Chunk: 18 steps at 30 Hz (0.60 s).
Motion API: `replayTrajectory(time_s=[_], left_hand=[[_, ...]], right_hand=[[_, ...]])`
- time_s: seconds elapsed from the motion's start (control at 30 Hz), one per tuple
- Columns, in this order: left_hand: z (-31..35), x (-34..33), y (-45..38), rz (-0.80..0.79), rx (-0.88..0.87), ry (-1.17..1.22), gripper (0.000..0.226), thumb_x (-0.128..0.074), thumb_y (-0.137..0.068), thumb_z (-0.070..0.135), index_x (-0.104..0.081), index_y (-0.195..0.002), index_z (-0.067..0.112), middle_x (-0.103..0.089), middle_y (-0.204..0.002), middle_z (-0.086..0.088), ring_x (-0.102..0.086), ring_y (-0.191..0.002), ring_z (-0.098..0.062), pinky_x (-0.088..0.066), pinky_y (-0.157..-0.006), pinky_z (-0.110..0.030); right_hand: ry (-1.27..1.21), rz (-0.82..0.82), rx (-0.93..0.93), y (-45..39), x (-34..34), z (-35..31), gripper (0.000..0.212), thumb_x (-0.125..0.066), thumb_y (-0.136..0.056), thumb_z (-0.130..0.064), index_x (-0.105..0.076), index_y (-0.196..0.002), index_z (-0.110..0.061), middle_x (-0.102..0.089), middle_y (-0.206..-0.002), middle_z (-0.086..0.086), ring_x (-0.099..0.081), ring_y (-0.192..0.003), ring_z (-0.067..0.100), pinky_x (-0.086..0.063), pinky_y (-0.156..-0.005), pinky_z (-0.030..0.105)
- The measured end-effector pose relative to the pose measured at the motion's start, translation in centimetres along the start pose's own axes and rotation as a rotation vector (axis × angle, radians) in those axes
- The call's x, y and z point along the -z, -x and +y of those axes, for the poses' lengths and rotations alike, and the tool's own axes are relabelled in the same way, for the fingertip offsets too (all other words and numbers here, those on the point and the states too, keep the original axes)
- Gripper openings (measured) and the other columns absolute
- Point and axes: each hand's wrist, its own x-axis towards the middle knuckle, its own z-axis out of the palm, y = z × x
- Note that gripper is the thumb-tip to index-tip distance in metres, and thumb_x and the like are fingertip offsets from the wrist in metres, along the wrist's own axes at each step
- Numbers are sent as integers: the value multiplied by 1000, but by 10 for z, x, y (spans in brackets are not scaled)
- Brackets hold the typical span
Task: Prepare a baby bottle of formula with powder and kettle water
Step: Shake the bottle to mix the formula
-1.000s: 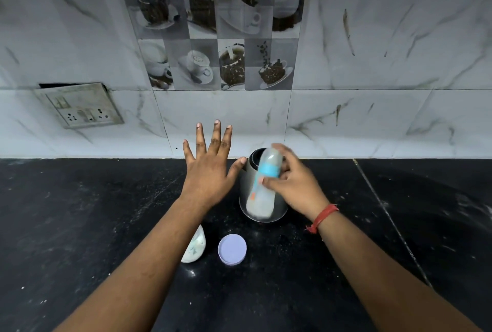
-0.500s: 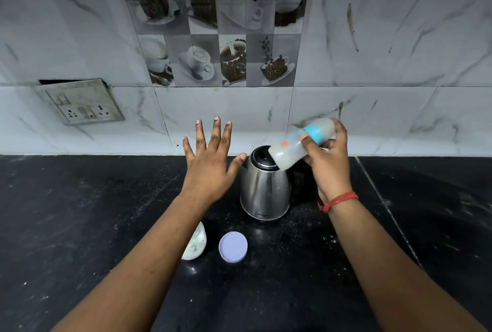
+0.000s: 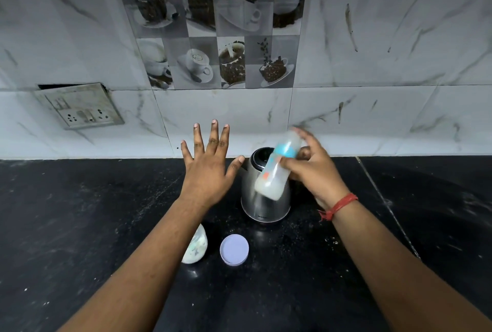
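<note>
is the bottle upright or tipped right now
Tipped. The bottle slants in the right hand, blue-collared top up and to the right, milky base down-left in front of the kettle; its outline is motion-blurred.

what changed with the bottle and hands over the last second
The right hand kept its grip on the baby bottle and shook it: tilted up toward the wall, then back down before the kettle. The left hand, purple lid and kettle stayed put.
</note>
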Motion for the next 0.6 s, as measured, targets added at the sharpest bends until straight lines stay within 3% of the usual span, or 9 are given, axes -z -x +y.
replayTrajectory(time_s=[0.07, 0.13, 0.2, 0.27, 0.4, 0.43, 0.47, 0.53, 0.6], left_hand=[[-1, -2, 0, 4, -3, -5, 80, -7, -97, 73, 14, -162, 32, 22, -170, 3, 31, -154, -32, 10, -122, -66], [-3, -4, 1, -4, -3, -16, 82, -4, -94, 73, 14, -162, 32, 21, -171, 3, 30, -154, -32, 9, -123, -67], [-2, -4, 0, -10, -3, -18, 82, -3, -93, 73, 14, -162, 32, 21, -171, 3, 31, -154, -32, 8, -123, -67], [0, -3, 0, -9, -3, -16, 82, -2, -93, 73, 15, -162, 33, 22, -170, 3, 32, -153, -31, 10, -123, -66], [-1, -3, 0, -3, -4, -17, 82, -2, -93, 74, 14, -162, 33, 23, -170, 3, 32, -153, -32, 11, -122, -66], [-1, -3, 1, -5, -3, -19, 82, -2, -93, 74, 14, -162, 33, 23, -170, 3, 33, -153, -32, 10, -122, -67], [-1, -3, 1, -8, -4, -21, 82, -2, -93, 73, 14, -162, 33, 23, -170, 3, 33, -153, -32, 9, -122, -67], [-1, -3, 2, -9, -4, -20, 81, -3, -93, 73, 12, -163, 33, 23, -170, 3, 33, -153, -32, 9, -122, -67], [-1, -1, 2, 3, -6, -15, 81, -3, -94, 73, 10, -163, 33, 22, -170, 2, 32, -153, -32, 9, -122, -67]], right_hand=[[-183, 299, 68, -7, 9, -12, 68, -79, -82, -14, -48, -136, -40, -65, -99, -1, -70, -94, 17, -59, -90, 50], [-222, 428, 166, -4, 7, -15, 68, -76, -87, -13, -41, -141, -35, -64, -104, -2, -69, -86, 5, -59, -85, 36], [16, 217, 174, 6, -3, -8, 73, -77, -85, -10, -40, -144, -33, -66, -106, 0, -67, -82, 4, -56, -80, 26], [166, -41, 72, 12, -6, -1, 74, -81, -81, -12, -47, -141, -39, -66, -99, -3, -66, -82, 7, -55, -82, 26], [-98, 374, 154, 6, 0, -10, 67, -77, -85, -13, -43, -138, -38, -64, -105, -3, -66, -85, 10, -55, -80, 25], [-125, 405, 192, 7, -4, -8, 69, -75, -86, -10, -40, -139, -37, -64, -110, 0, -67, -90, 13, -55, -80, 22], [-81, 358, 204, 11, -10, -4, 73, -74, -86, -6, -37, -142, -36, -64, -114, 3, -67, -93, 16, -55, -82, 20], [110, 87, 131, 16, -21, 11, 77, -78, -83, -7, -42, -142, -40, -65, -110, 1, -68, -90, 17, -58, -84, 25], [81, 78, 96, 15, -15, 10, 72, -79, -82, -10, -47, -139, -43, -66, -101, -3, -67, -81, 10, -57, -79, 26]])
